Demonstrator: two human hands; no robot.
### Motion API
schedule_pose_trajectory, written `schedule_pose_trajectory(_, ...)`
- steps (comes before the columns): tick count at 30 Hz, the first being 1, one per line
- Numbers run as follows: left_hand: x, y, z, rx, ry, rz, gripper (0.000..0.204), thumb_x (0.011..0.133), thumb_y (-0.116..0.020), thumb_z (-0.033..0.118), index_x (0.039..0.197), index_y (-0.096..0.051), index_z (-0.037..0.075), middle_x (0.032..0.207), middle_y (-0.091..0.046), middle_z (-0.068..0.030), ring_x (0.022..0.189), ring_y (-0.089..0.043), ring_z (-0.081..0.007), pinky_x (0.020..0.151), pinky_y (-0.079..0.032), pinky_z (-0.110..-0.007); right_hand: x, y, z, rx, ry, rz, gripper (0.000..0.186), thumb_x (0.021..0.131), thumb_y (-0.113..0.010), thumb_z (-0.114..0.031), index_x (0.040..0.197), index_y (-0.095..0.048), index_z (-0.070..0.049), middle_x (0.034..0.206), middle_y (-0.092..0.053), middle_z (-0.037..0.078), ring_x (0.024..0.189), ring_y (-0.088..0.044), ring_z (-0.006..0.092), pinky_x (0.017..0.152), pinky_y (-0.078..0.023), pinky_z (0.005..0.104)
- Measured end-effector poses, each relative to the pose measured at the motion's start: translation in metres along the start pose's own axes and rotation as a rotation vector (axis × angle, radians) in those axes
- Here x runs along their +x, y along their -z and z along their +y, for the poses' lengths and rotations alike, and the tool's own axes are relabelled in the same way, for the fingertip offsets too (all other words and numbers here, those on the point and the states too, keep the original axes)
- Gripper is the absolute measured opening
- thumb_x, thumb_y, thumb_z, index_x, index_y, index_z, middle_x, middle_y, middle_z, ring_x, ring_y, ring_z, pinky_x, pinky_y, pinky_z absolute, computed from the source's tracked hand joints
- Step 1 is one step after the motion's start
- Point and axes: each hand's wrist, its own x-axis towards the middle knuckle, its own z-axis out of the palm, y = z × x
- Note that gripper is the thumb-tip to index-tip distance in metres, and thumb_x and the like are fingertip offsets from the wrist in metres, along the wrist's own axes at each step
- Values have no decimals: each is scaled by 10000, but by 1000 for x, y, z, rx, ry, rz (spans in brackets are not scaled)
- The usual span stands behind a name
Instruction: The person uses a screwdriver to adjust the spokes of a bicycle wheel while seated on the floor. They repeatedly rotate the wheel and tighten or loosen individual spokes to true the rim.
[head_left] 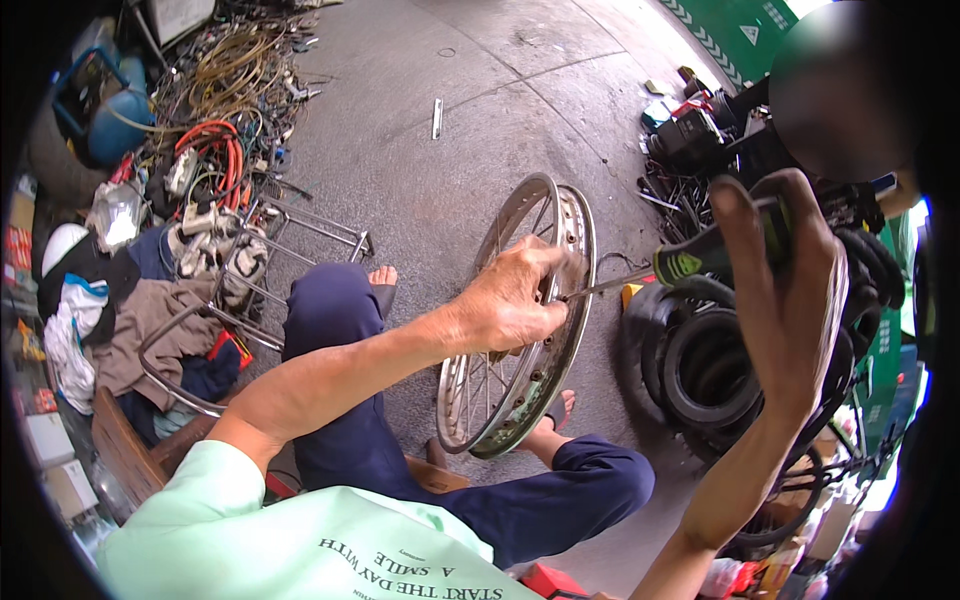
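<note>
A spoked metal wheel rim (577,235) stands upright between my legs, a row of holes along its outer face. My left hand (515,295) is closed on its upper side, thumb and fingers close to the tip of a screwdriver. Held in my right hand (790,290) is that screwdriver (690,258), with a black and green handle and a thin metal shaft. Its shaft points left and meets the rim's outer face beside my left fingers. Thin spokes (485,385) show inside the rim, and my left hand hides part of them.
Several black tyres (705,365) are stacked at the right, beneath my right hand. Tools and dark parts (690,140) lie behind them. A metal tube frame (300,235), clothes (150,325) and tangled cables (235,75) crowd the left. A small metal strip (437,118) lies on the concrete floor ahead.
</note>
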Motion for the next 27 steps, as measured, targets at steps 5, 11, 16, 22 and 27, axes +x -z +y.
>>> schedule_pose_trajectory(5,-5,-11,6,213,-134,145,242,795,-763,161,1010,-718,60,1221,-562,-243,1055,-634,-360,911,-515,-417,4,-12,14,239,275,87,290,925,-687,-296,1062,-597,-57,766,-590,10,683,-492,73,607,-411,240)
schedule_pose_trajectory(11,-7,-13,11,242,-205,230,239,763,-775,126,984,-723,50,1289,-517,-249,1138,-590,-393,967,-483,-426,3,1,9,104,152,-36,275,894,-691,-233,1074,-574,-60,740,-566,23,643,-507,93,551,-404,288)
schedule_pose_trajectory(16,-9,-15,7,297,-268,253,223,735,-766,105,948,-725,56,1351,-489,-250,1274,-495,-419,1060,-411,-463,-1,-2,15,352,258,1,319,798,-651,-54,1101,-550,-67,727,-571,30,638,-505,98,568,-414,269)
schedule_pose_trajectory(22,-5,-16,7,309,-286,255,204,740,-770,120,931,-722,67,1353,-504,-242,1274,-493,-418,1056,-408,-479,-3,8,20,242,315,58,257,819,-725,-145,982,-560,-34,625,-635,96,507,-609,197,517,-450,309)
schedule_pose_trajectory(27,-5,-20,7,278,-280,255,186,782,-754,151,926,-723,37,1345,-501,-227,1260,-489,-398,1057,-379,-509,-11,3,21,300,310,142,319,777,-730,-36,1052,-568,-35,688,-652,86,562,-632,207,560,-490,318)
